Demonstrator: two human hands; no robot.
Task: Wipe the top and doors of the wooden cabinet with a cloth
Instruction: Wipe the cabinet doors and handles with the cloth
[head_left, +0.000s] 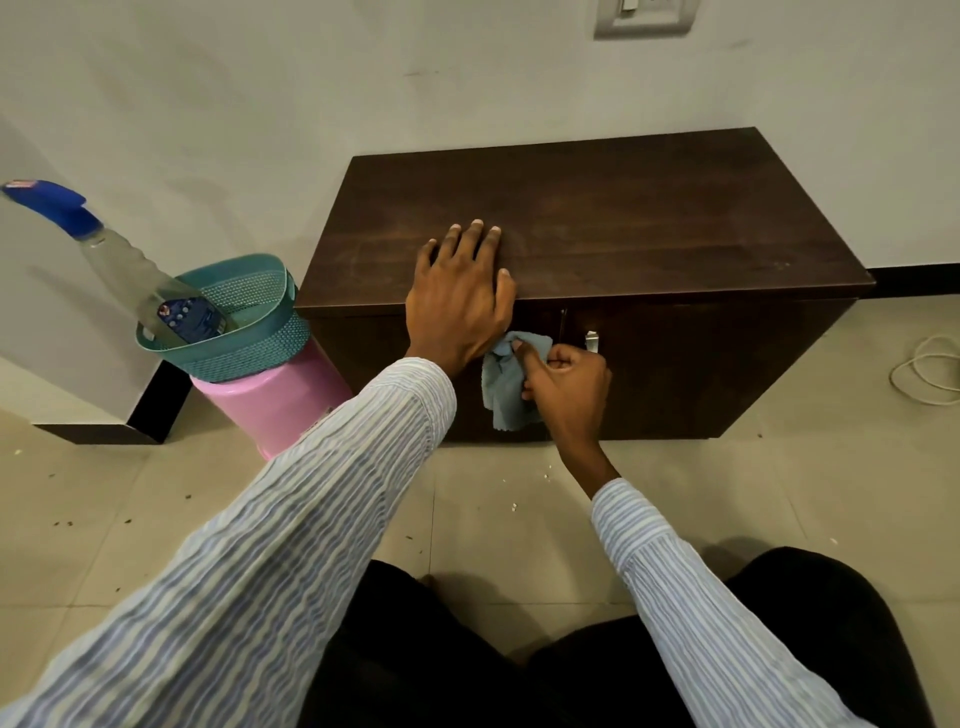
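Left hand (460, 306) flat on the cabinet (597, 228) top, right hand (569, 382) gripping the cloth (506, 387), wiping the left door; right door next

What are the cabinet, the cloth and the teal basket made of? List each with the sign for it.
Cabinet: wood or wood-look laminate, dark brown and matte; faint grain lines show, and the square edges leave it open.
Cloth: soft light-blue fabric, perhaps microfibre; it bunches and drapes from the right hand.
Teal basket: moulded plastic; regular perforated pattern, smooth rim.
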